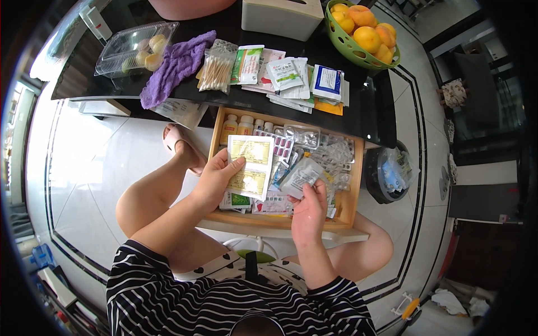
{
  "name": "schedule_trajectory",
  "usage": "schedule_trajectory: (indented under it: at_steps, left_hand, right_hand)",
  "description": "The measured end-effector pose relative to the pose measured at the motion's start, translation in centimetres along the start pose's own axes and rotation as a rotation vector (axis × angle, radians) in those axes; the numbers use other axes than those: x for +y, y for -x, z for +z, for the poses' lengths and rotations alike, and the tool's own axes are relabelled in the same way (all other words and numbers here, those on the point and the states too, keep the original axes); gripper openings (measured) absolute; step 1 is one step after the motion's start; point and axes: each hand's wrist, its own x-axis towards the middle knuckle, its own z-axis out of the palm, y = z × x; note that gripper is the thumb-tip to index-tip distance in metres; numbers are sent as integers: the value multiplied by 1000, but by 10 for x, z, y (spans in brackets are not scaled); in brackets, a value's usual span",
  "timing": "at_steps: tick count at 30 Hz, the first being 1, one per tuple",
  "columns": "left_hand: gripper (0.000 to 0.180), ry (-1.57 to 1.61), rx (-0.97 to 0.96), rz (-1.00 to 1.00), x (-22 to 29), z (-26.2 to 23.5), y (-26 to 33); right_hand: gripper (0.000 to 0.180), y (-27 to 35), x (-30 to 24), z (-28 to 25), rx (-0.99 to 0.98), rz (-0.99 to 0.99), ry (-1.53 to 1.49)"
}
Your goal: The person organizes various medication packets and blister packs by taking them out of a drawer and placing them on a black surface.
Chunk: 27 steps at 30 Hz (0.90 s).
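Note:
My left hand is closed on a white sachet sheet with two gold printed panels, thumb on its face. In my right hand a silvery-white packet is pinched between thumb and fingers. Both are held above an open wooden drawer full of medicines. Inside it stand yellow-labelled bottles at the back left, beside a blister pack of dark red capsules. Clear blister packs fill the right side. A pink-and-white packet and a green-and-white packet lie at the front.
On the black tabletop above the drawer lie a purple cloth, bagged cotton swabs and several sachets. Behind are a clear plastic box, a white tissue box and a green fruit basket. A black bin stands right.

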Motion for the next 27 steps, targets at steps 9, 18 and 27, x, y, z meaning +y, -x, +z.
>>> schedule_trajectory:
  at_steps: [9,18,27]
  left_hand:
    - [21,-162,8,137,-14,11,12]
    - [41,-341,-18,270,-31,27,26]
    - [56,-496,-72,169,48,49,5]
  right_hand:
    - [22,3,7,6,-64,229,-223]
    - [34,-2,24,17,-9,98,76]
    - [54,-41,-27,38,-316,-59,252]
